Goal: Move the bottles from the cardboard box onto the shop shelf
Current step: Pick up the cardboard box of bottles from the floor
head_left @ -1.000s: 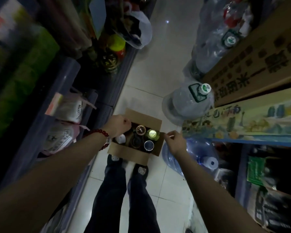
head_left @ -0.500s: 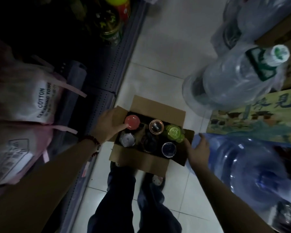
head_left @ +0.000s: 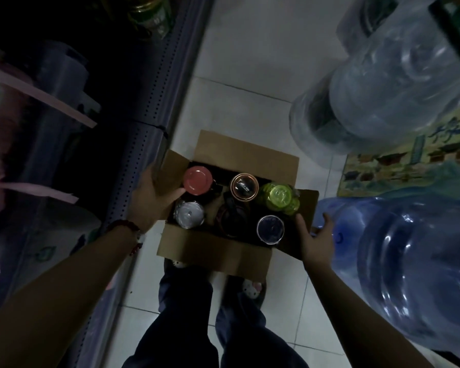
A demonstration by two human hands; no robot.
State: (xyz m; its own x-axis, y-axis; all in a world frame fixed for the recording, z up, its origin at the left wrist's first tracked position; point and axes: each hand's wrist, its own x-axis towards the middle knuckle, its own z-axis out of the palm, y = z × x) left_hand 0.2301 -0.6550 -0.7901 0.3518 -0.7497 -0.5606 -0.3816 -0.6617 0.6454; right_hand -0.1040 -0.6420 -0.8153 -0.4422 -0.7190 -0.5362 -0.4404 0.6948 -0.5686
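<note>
Bottles (head_left: 198, 180) fill the cardboard box (head_left: 215, 252), both hands open on its side flaps: left hand (head_left: 154, 199), right hand (head_left: 315, 239), water jugs (head_left: 414, 264) crowding its right.

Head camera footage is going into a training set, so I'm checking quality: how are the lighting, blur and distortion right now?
Head view: dim overall, the shelf side at left nearly black; the floor tiles brightest. Wide-angle bending stretches both forearms and the water jugs at the edges. The cardboard box and bottle lids read fairly sharp; edges smear.

arms: bare, no sleeves | left wrist: red bead bracelet (head_left: 129, 227) | legs: dark trousers (head_left: 181, 325) | feet: cartoon-cat slippers (head_left: 251, 286)
</note>
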